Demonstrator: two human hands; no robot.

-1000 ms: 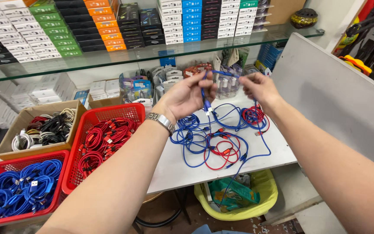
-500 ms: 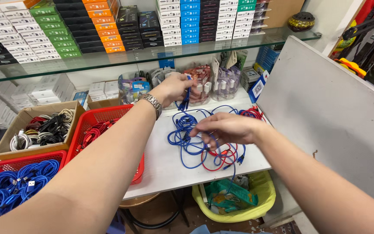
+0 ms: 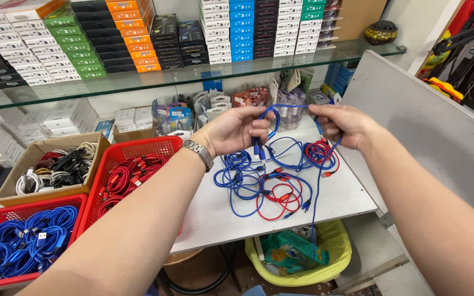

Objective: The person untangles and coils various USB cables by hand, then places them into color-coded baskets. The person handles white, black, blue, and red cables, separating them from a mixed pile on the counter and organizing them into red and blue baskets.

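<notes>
Two bare hands are raised over a white table [image 3: 215, 208], stretching a blue cable [image 3: 289, 107] between them. The left hand [image 3: 237, 130] — a metal watch [image 3: 199, 153] on its wrist — has its fingers curled shut around a folded bunch of the cable, the plug ends hanging just below the fist. The right hand [image 3: 342, 123] pinches the other end, fingers closed, and a strand drops from it past the table's near edge. Below lies a loose tangle of blue and red cables [image 3: 270, 181]. At left sit a red basket of red cables [image 3: 130, 175], a nearer basket of blue cables [image 3: 20, 244] and a cardboard box [image 3: 45, 167] — black and white leads inside.
</notes>
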